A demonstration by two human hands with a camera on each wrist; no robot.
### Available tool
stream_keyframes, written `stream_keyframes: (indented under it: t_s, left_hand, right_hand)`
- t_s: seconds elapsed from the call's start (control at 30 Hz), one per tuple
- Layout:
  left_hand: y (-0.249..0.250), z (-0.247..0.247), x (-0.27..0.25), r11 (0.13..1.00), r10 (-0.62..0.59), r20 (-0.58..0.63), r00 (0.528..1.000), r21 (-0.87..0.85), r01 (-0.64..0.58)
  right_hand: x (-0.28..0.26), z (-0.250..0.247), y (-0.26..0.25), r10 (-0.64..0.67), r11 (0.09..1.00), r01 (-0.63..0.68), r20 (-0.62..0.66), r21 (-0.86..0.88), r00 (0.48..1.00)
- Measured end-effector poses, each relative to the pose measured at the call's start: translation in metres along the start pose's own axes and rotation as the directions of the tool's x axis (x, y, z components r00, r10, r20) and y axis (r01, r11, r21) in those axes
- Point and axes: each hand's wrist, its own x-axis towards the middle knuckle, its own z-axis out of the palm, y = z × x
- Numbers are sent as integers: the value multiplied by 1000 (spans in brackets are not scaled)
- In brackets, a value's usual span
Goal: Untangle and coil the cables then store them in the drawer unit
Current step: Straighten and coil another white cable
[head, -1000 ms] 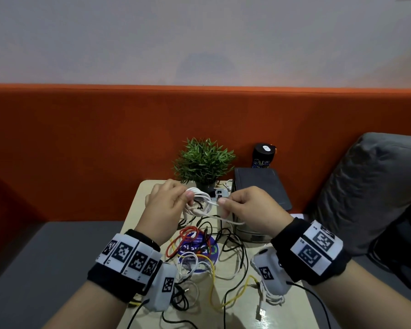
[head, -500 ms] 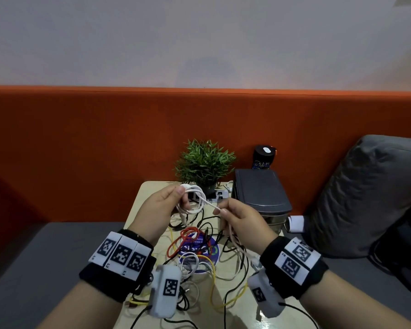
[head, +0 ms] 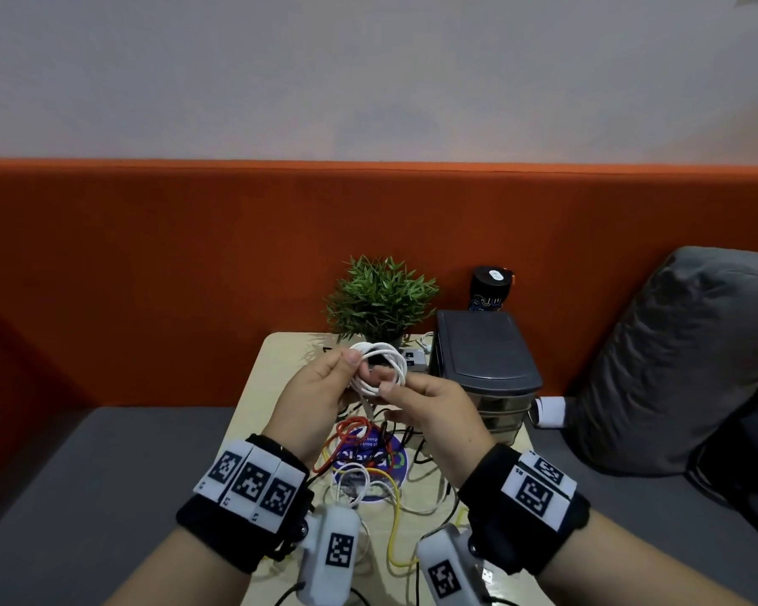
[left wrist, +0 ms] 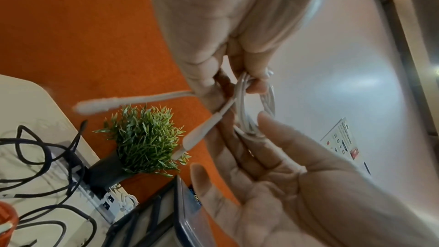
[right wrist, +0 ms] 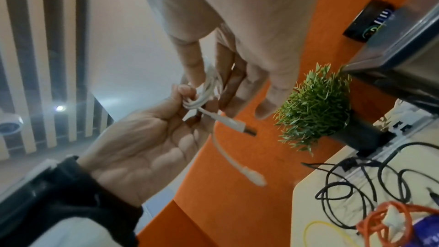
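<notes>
The left hand [head: 320, 387] pinches a coiled white cable [head: 379, 365] at its rim, held above the desk [head: 276, 356]. The right hand [head: 429, 408] pinches the coil's near side. Coiling looks nearly done; next, likely tuck the loose plug ends and carry it right to the drawer unit [head: 482, 360].

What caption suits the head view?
Both hands, left and right, hold a coiled white cable above tangled cables beside a drawer unit.
</notes>
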Motion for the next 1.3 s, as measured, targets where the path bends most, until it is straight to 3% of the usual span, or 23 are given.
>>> stream_keyframes:
  t_s: [0.2,0.43,0.63,0.83,1.0,1.2,1.23,1.3]
  left_hand:
    - [-9,1,2,956,44,-55,998,292,-26]
    - [-8,3,3,902,95,-86,992,430,-49]
    - [-9,2,4,899,57,-132,990,438,6]
    - [-15,9,4,934,128,-121,984,348,-79]
    - [-7,4,7,920,237,-140,961,349,-176]
    - [-8,-7,13,847,291,-112,950,491,-202]
    - [-8,-8,13,840,282,-98,954,506,-196]
    - [-10,-10,13,819,274,-58,960,538,-202]
  right_hand:
    - [7,-4,2,-30,985,43,-75,168,997]
    - [8,-9,5,-40,939,36,2,342,999]
    - [9,-11,-1,-54,897,-30,176,441,983]
    - [14,-6,-5,-43,974,35,32,224,999]
    - [15,-6,-6,-15,989,-3,-119,-145,993]
    - [13,-13,-17,130,975,-124,21,-186,991]
    - [13,-16,-18,157,962,-145,37,-230,987]
    - [16,-22,-20,149,869,-103,57,-484,987]
